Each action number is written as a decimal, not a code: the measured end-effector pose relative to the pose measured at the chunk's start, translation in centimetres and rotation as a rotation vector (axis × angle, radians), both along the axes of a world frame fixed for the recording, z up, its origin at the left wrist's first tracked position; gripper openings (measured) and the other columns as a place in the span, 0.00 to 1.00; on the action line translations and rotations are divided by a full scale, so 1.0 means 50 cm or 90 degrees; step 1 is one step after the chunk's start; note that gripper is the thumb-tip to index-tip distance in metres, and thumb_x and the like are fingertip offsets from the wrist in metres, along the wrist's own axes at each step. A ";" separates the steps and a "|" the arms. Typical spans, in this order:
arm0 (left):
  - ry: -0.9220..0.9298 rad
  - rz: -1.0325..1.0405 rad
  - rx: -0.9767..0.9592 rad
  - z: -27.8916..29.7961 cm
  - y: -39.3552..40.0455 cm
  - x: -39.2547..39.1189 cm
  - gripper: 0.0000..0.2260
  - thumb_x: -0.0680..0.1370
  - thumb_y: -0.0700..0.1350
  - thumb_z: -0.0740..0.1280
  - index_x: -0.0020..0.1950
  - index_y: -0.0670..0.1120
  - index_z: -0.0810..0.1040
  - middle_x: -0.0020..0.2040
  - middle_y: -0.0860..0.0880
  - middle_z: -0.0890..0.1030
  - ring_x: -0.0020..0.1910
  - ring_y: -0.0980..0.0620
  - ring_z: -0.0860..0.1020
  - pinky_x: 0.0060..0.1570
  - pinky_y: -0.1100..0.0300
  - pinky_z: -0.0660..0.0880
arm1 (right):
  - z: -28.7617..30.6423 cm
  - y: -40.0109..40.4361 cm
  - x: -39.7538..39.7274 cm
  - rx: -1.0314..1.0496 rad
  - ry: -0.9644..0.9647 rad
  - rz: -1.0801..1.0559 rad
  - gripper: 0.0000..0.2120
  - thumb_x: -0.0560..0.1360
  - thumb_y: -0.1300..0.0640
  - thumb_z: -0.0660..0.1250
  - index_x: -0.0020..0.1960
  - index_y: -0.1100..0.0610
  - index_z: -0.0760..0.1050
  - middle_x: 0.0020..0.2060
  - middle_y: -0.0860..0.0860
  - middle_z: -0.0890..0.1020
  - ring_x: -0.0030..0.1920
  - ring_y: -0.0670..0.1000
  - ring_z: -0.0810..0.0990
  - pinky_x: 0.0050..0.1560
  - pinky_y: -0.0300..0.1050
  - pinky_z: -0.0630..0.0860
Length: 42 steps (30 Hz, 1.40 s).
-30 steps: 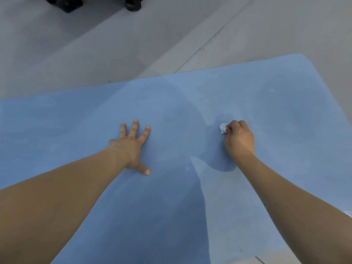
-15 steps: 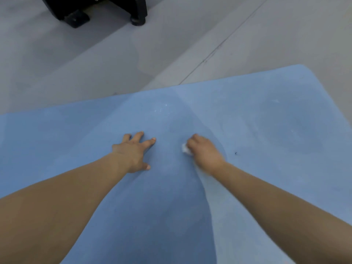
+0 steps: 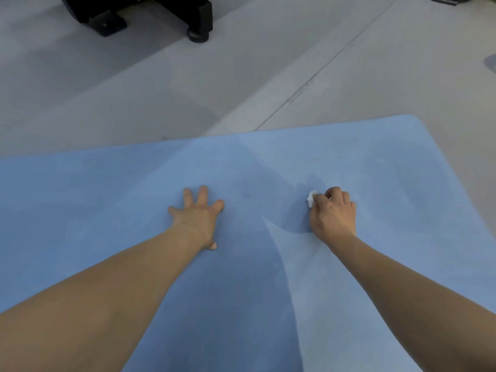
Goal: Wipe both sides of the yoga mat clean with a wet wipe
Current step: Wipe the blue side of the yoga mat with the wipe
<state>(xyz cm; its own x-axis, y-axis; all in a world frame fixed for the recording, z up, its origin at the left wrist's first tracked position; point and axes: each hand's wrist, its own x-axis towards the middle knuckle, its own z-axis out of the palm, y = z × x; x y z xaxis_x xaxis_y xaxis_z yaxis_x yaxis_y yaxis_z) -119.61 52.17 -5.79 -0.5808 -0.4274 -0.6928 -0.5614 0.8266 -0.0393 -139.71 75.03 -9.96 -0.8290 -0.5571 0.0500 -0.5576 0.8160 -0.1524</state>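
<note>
A blue yoga mat (image 3: 389, 167) lies flat on the grey floor and fills the lower part of the view. My left hand (image 3: 197, 217) presses flat on the mat near its middle, fingers spread and straight. To its right, my right hand (image 3: 332, 213) grips a small crumpled white wet wipe (image 3: 310, 199) and holds it against the mat; only a bit of the wipe shows past the fingers. Darker damp patches mark the mat around the wipe and at the far right.
The mat's far edge runs across the middle of the view, with its rounded far right corner (image 3: 413, 118). Beyond it is grey floor with a seam line (image 3: 316, 81). A black stand base with feet (image 3: 150, 14) sits at the top left.
My right hand with the wipe swept left toward my left hand, then back to the right. My left hand's fingers have spread flat again. The view has tilted up.
</note>
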 end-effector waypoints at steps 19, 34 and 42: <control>0.018 0.043 0.139 -0.002 -0.059 -0.008 0.69 0.61 0.59 0.83 0.79 0.58 0.29 0.74 0.56 0.20 0.75 0.33 0.28 0.67 0.24 0.58 | 0.050 -0.134 0.320 0.105 -0.358 -0.034 0.14 0.75 0.60 0.62 0.60 0.59 0.75 0.60 0.56 0.71 0.59 0.59 0.73 0.59 0.46 0.70; -0.001 0.044 0.121 -0.024 -0.063 -0.015 0.70 0.59 0.62 0.83 0.78 0.60 0.28 0.72 0.57 0.18 0.75 0.33 0.27 0.67 0.24 0.60 | 0.029 -0.086 0.164 0.033 -0.140 -0.040 0.13 0.78 0.54 0.60 0.58 0.52 0.78 0.61 0.55 0.71 0.56 0.61 0.72 0.54 0.52 0.72; 0.016 -0.017 0.059 -0.020 -0.081 -0.023 0.65 0.59 0.70 0.78 0.81 0.59 0.36 0.80 0.54 0.32 0.79 0.31 0.40 0.70 0.32 0.64 | -0.015 -0.099 0.181 -0.074 -0.171 -0.153 0.15 0.79 0.48 0.64 0.59 0.56 0.79 0.63 0.54 0.73 0.58 0.58 0.71 0.60 0.47 0.70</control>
<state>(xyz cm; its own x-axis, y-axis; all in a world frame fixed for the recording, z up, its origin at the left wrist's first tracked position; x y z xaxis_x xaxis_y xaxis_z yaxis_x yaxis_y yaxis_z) -120.73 48.14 -6.78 -0.6086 -0.3460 -0.7141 -0.5388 0.8409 0.0517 -130.64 70.10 -10.72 -0.9276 -0.3484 -0.1349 -0.2800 0.8874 -0.3663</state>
